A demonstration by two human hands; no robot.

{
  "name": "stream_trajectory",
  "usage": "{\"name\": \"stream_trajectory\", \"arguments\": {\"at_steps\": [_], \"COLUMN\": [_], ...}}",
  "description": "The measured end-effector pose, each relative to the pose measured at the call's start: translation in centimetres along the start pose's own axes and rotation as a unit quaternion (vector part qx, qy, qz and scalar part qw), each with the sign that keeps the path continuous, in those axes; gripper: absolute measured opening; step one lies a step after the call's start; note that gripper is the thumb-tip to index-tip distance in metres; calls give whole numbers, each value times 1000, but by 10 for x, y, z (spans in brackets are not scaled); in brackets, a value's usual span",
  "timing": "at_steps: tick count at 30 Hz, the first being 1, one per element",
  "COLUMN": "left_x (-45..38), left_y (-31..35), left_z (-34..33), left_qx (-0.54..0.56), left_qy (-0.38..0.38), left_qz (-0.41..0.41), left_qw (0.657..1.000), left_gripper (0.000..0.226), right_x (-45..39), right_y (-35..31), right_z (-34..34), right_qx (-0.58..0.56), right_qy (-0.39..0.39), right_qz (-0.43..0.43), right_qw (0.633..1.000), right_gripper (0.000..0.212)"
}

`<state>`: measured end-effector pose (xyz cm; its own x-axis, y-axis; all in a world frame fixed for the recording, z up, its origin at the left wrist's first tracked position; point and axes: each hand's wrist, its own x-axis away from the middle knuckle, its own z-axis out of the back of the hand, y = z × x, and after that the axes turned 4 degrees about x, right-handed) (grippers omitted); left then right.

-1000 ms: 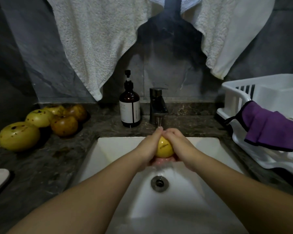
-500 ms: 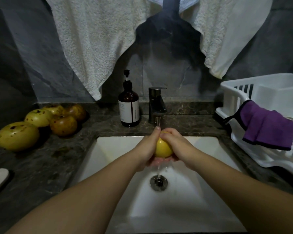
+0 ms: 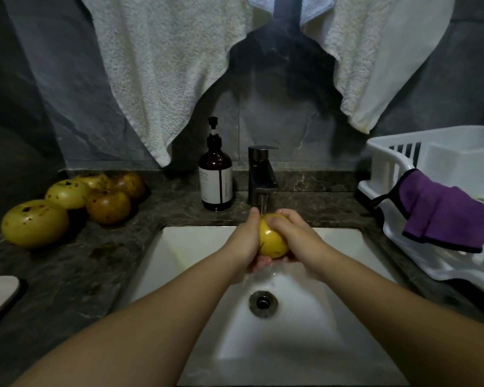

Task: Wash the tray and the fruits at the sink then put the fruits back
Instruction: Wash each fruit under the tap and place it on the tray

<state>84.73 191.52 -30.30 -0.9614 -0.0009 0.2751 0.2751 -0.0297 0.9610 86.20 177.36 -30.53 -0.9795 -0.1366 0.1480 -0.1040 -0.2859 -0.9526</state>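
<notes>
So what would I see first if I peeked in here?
Two hands, the left hand and right hand, rub a yellow fruit under the running faucet over the white sink. Spotty fruits wait on the counter's left, and a purple cloth hangs over the rack at the right.

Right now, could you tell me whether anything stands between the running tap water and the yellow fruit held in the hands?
Nothing visible does. The faucet stream lands directly on the yellow fruit, which the left hand and right hand cup from either side over the sink.
</notes>
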Motion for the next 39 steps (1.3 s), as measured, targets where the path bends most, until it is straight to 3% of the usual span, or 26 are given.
{"name": "stream_trajectory", "arguments": {"at_steps": [3, 7, 11, 15, 19, 23, 28, 32, 36, 39], "left_x": [-1, -2, -6, -1, -7, -2, -8, -6, -11, -8], "left_y": [-5, -1, -7, -3, -6, -5, -7, -5, -7, -6], "left_z": [0, 1, 0, 1, 3, 4, 5, 4, 5, 5], "left_qx": [-41, -12, -120, -21, -72, 8, -73, -20, -87, -42], "left_qy": [8, -4, 31, -25, 8, -37, -5, -12, 13, -8], "left_qz": [-30, -5, -62, -8, -93, -1, -83, -11, -50, 8], "left_qw": [999, 1000, 990, 999, 993, 999, 994, 1000, 995, 999], "left_gripper": [66, 65, 66, 61, 55, 55, 51, 59, 58, 59], "right_x": [3, 2, 6, 4, 6, 6, 8, 4, 6, 4], "right_y": [0, -1, -1, -2, -3, -2, -5, -2, -6, -6], "right_z": [-2, -1, -5, -2, -6, -6, -6, -6, -9, -9], "right_qx": [-43, -11, -60, -45, -55, -20, -23, 12, 15, 30], "right_qy": [-53, -9, -44, -15, -27, -10, -34, 3, -6, 11], "right_qz": [-68, 4, -83, -10, -44, 7, -56, 18, -81, -29], "right_qw": [995, 1000, 994, 999, 997, 1000, 998, 1000, 997, 999], "right_gripper": [44, 28, 40, 24, 47, 33, 49, 32, 58, 38]}}
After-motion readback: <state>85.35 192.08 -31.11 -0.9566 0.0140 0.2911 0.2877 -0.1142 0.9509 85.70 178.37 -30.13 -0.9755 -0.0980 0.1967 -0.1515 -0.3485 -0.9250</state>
